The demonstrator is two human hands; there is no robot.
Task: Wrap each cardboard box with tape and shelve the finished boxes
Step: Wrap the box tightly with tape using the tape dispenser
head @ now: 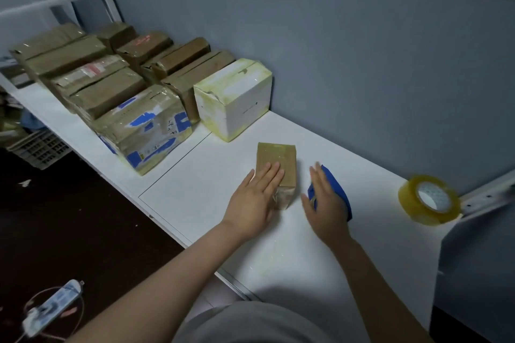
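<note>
Centre frame, the left hand [255, 203] lies flat, fingers straight, pinning the small brown box [278, 159] to the white table [211, 175], likely against sliding, while the right hand [324, 203] rests straight-fingered on the blue tape dispenser [338, 189] alongside.

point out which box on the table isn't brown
The white box with yellowish taped edges, nearest the small box under the left hand. Every other box is brown.
</note>
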